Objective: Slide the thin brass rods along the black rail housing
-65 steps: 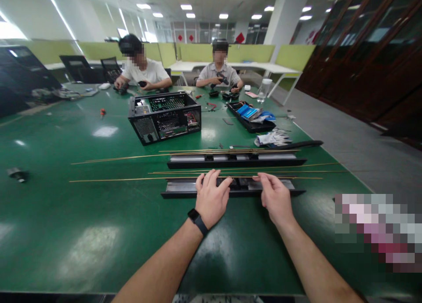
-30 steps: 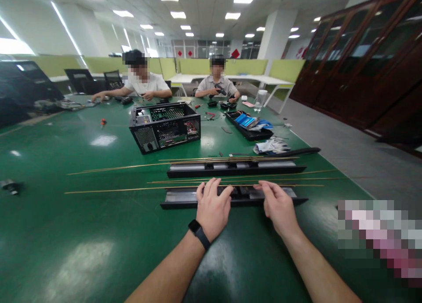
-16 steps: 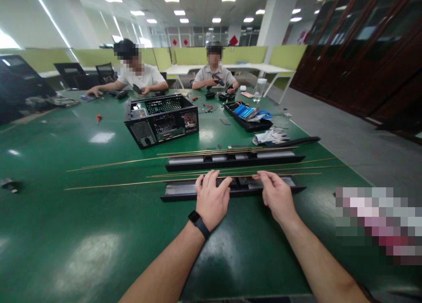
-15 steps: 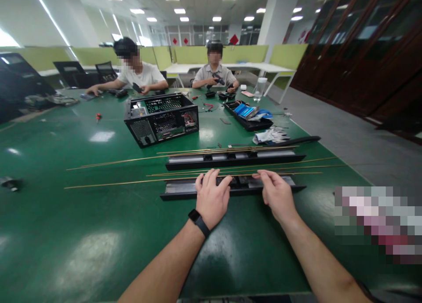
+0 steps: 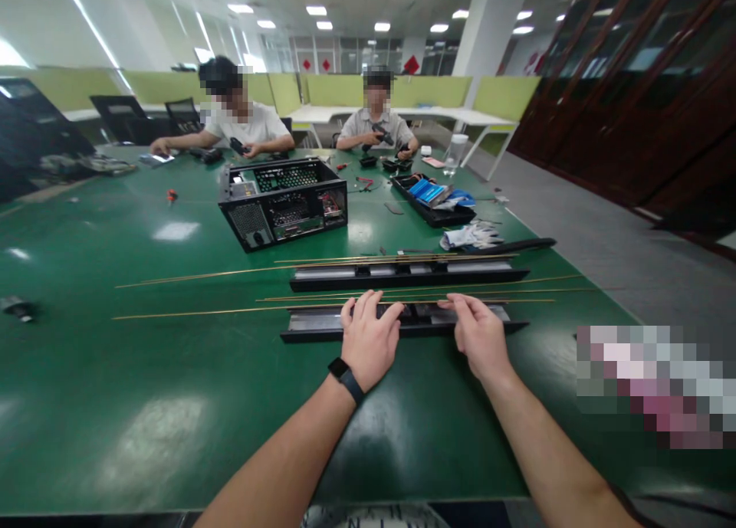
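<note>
Both hands flat on the near black rail (image 5: 322, 325) on the green tabletop (image 5: 172, 405) — left hand (image 5: 368, 344), right hand (image 5: 480, 338), fingers spread, not gripping. Thin brass rods (image 5: 230, 311) just behind — a nudge could probably roll them.

a glossy dark green desk (image 5: 143, 375) with pale patches of reflected ceiling light. the left hand (image 5: 368, 342) wears a black band (image 5: 346, 379) at the wrist; the right hand (image 5: 480, 336) is bare. under both hands lies a long black rail (image 5: 313, 327) with silver-grey inner panels; a second black rail (image 5: 402, 273) with the same silver-grey panels lies beyond it. thin brass-gold rods (image 5: 218, 311) run across the green. farther back, a black computer case (image 5: 281, 201) with perforated mesh panels, a black tray (image 5: 434, 206) holding bright blue pieces, and white gloves (image 5: 471, 237). yellow-green partitions (image 5: 506, 97) behind; dark reddish-brown cabinets (image 5: 632, 91) on the right.
</note>
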The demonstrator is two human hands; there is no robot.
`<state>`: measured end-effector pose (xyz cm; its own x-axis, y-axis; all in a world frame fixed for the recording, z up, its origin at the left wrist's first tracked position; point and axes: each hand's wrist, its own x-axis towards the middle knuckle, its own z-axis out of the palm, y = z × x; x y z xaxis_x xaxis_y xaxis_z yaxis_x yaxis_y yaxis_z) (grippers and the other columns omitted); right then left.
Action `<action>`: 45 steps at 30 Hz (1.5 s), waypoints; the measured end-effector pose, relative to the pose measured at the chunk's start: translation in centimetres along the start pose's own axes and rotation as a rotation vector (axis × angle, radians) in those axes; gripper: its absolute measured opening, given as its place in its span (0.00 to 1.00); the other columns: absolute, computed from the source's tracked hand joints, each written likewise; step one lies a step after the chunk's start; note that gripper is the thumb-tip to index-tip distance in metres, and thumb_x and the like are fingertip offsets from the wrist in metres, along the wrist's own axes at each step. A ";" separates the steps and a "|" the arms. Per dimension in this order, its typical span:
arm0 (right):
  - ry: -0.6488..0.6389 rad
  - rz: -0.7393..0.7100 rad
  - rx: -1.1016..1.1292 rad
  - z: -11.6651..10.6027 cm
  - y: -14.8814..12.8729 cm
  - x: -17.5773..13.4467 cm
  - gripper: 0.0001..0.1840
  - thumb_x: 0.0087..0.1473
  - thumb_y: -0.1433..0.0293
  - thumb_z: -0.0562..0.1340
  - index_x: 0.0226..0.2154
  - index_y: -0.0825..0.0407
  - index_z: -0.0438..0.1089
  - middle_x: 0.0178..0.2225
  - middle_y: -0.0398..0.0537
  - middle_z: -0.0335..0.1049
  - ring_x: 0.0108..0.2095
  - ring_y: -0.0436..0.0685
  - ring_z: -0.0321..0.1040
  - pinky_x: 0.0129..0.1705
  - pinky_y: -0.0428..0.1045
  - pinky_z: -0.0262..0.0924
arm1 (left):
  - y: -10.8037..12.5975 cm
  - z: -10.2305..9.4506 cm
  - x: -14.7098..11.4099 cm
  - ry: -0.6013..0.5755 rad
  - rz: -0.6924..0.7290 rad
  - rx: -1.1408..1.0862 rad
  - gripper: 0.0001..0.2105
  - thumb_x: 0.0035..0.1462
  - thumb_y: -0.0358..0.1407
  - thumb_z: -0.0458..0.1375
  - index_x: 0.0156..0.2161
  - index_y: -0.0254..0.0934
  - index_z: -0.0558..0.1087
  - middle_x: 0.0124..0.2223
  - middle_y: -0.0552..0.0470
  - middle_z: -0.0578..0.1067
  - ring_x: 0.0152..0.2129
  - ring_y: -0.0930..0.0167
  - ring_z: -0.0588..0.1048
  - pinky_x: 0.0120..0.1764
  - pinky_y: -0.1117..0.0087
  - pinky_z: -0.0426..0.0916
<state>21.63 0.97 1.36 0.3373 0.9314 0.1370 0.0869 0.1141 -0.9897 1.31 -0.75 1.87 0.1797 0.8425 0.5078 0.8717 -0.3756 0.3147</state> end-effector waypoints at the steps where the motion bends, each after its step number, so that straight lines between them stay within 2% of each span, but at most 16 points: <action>1: -0.006 0.007 -0.002 -0.1 -0.1 0.0 0.23 0.58 0.52 0.62 0.43 0.54 0.72 0.44 0.59 0.77 0.10 0.42 0.54 0.09 0.43 0.43 | 0.0 0.0 0.0 -0.008 -0.001 -0.001 0.14 0.64 0.36 0.55 0.53 0.52 0.72 0.60 0.48 0.69 0.61 0.61 0.62 0.63 0.49 0.49; 8: -0.017 0.053 0.003 -0.1 -0.5 -0.1 0.23 0.57 0.51 0.63 0.43 0.54 0.73 0.46 0.59 0.77 0.11 0.42 0.53 0.09 0.44 0.44 | 0.2 -0.2 0.1 -0.041 -0.008 0.011 0.14 0.64 0.36 0.55 0.53 0.52 0.73 0.60 0.48 0.69 0.62 0.61 0.62 0.63 0.49 0.49; 24: -0.033 -0.008 0.014 -0.3 0.0 0.2 0.27 0.55 0.48 0.62 0.43 0.55 0.73 0.43 0.58 0.78 0.10 0.42 0.53 0.09 0.44 0.42 | -0.1 0.0 -0.1 -0.007 0.019 0.020 0.14 0.64 0.37 0.55 0.54 0.52 0.72 0.60 0.47 0.69 0.61 0.61 0.62 0.63 0.49 0.49; 45: -0.035 0.019 0.028 -0.3 -0.1 0.0 0.23 0.57 0.52 0.62 0.43 0.54 0.73 0.45 0.57 0.77 0.11 0.42 0.54 0.09 0.44 0.44 | 0.0 -0.1 -0.1 -0.025 0.008 0.026 0.14 0.65 0.38 0.54 0.54 0.52 0.72 0.61 0.47 0.68 0.62 0.62 0.61 0.63 0.50 0.48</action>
<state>21.93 0.85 1.50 0.3057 0.9449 0.1172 0.0545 0.1055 -0.9929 1.21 -0.85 1.89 0.1975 0.8491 0.4899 0.8816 -0.3724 0.2899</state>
